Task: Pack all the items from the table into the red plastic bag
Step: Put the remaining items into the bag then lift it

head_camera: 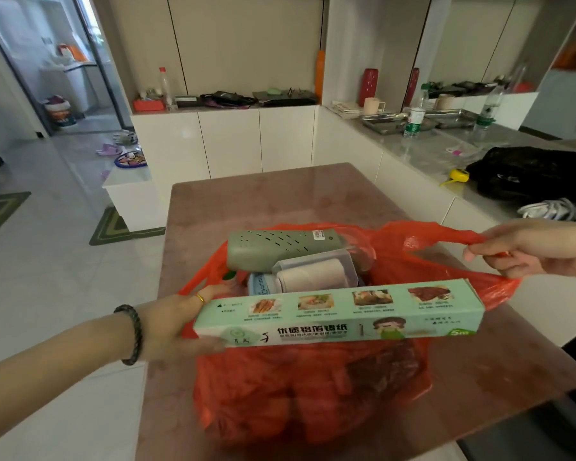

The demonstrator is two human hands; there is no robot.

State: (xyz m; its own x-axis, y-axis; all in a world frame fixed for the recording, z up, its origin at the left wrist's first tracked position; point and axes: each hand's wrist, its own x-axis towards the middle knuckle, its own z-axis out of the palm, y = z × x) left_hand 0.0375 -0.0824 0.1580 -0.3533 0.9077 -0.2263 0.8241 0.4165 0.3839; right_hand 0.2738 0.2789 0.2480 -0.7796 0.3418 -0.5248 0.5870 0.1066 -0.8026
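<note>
The red plastic bag stands open on the brown table. Inside its mouth lie a grey-green perforated holder, a white roll in a clear box and a pale blue item. My left hand grips the left end of a long green foil box, held level across the bag's near rim. My right hand pinches the bag's right handle and pulls it out to the right.
A white cabinet counter runs along the back and right with a bottle, metal trays, a black bag and a yellow tape measure. The tiled floor with mats lies to the left.
</note>
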